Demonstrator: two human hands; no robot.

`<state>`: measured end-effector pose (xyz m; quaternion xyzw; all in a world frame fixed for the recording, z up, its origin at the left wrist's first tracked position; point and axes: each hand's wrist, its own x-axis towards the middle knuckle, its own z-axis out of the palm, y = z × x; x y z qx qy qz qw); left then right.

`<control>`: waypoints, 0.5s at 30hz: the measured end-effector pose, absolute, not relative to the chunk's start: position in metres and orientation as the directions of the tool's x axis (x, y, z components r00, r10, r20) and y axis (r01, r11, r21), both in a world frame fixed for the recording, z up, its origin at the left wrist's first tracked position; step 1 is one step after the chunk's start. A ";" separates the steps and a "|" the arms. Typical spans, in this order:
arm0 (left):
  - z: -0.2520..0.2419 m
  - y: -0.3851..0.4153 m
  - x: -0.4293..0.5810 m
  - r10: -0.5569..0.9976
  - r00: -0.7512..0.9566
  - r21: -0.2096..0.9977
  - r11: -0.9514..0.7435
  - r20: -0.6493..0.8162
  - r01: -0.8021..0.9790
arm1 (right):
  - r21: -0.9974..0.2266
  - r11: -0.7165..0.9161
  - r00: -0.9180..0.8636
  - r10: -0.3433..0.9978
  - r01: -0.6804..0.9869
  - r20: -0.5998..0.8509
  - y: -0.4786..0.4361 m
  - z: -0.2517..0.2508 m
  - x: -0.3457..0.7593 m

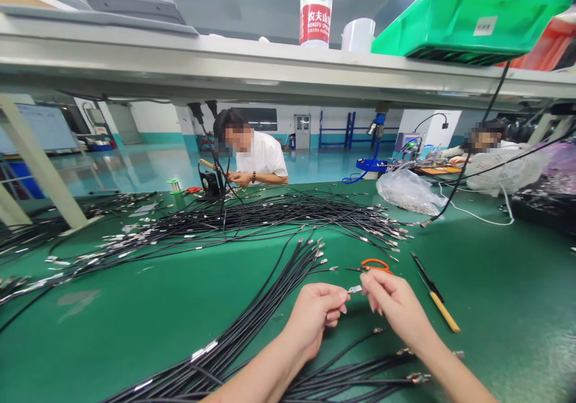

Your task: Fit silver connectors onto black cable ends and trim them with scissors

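Note:
My left hand (315,313) pinches a small metal cable terminal (354,289), which sticks out from its fingertips toward my right hand (391,304). The fingertips of my right hand meet the terminal's far end, but I cannot tell whether they grip it. Below my hands lies a bundle of black cables (252,346) with metal terminals on the ends. Orange-handled scissors (375,265) lie just beyond my right hand. To its right are a yellow-handled tool (444,311) and a slim black tool (425,276).
A large spread of black terminated cables (252,223) covers the green mat bench (112,325). Beyond it, a co-worker (256,157) and a second co-worker (486,145) sit working. A clear plastic bag (407,190) lies on the bench. An overhead shelf (270,67) holds a green crate (468,22).

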<state>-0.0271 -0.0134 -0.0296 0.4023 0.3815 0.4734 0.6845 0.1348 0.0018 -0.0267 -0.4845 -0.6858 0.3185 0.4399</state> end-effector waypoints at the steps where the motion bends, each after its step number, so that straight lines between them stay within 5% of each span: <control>1: -0.030 -0.013 -0.027 0.958 0.253 0.913 0.221 -0.136 -0.344 | -0.843 0.322 -0.104 0.946 0.431 0.308 0.009 -0.028 0.145; 5: -0.030 -0.011 -0.029 0.965 0.228 0.913 0.208 -0.132 -0.350 | -0.584 0.035 0.153 0.950 0.811 0.271 0.044 -0.037 0.204; 9: -0.028 -0.008 -0.032 0.976 0.196 0.930 0.162 -0.101 -0.330 | -0.431 -0.204 0.316 0.926 0.879 0.206 0.057 -0.043 0.252; 15: -0.026 -0.005 -0.034 0.982 0.176 0.954 0.119 -0.072 -0.276 | -0.303 -0.306 0.359 0.923 0.903 0.137 0.051 -0.050 0.261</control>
